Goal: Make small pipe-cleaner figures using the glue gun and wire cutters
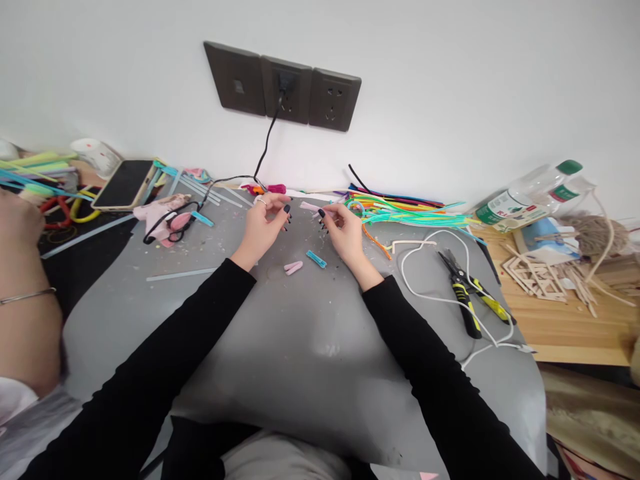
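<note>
Pinching pink strip (311,207), 12 o'clock on table (320,360) | right hand (346,232): fingers clamped on it | left hand (265,223): fingers apart | bottle (539,181), 2 o'clock: green-white label (504,208), lettering too blurred to read

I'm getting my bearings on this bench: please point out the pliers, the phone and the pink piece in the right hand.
Pliers (459,274): head view, on the pivot.
Phone (124,185): head view, on its dark screen.
Pink piece (309,206): head view, on its exposed end.
</note>
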Motion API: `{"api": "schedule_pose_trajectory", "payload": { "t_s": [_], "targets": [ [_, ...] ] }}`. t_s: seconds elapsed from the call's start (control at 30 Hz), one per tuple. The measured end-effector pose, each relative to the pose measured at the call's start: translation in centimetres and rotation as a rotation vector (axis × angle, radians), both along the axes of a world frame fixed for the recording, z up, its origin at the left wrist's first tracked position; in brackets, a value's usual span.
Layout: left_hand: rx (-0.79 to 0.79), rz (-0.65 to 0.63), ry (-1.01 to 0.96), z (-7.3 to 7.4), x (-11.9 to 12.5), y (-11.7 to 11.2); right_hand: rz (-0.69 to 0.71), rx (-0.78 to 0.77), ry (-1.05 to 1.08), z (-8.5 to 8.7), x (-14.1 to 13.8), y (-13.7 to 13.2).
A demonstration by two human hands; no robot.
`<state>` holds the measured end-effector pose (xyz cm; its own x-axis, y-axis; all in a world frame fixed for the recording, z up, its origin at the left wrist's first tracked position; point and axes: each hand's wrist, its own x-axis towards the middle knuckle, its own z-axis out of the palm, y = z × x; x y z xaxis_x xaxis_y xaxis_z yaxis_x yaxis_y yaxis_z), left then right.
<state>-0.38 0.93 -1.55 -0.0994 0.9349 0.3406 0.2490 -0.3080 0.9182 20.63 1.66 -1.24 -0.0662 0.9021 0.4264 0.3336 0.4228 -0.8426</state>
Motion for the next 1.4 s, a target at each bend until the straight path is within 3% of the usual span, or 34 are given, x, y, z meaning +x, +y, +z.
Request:
{"api": "schedule_pose_trajectory", "payload": {
  "t_s": [0.2, 0.43, 0.67, 1.07, 1.4],
  "targets": [
    [-0.026, -0.067, -0.104, 0.38, -0.32, 0.18, 0.008, 0.001, 0.012, 0.06, -0.01, -0.04],
    [0.006, -0.068, -0.081, 0.41, -0.16, 0.15, 0.008, -0.013, 0.016, 0.03, -0.10, -0.02],
    [0.014, -0.010, -0.065, -0.16, 0.01, 0.31, 0.009, -0.005, 0.009, -0.08, -0.13, 0.08],
    [0.072, 0.023, -0.006, 0.49, -0.16, 0.23, 0.019, -0.019, 0.018, -0.09, -0.10, 0.05],
    [0.056, -0.041, -0.182, 0.05, 0.01, 0.25, 0.023, -0.008, 0.001, -0.04, -0.07, 0.06]
  ]
}}
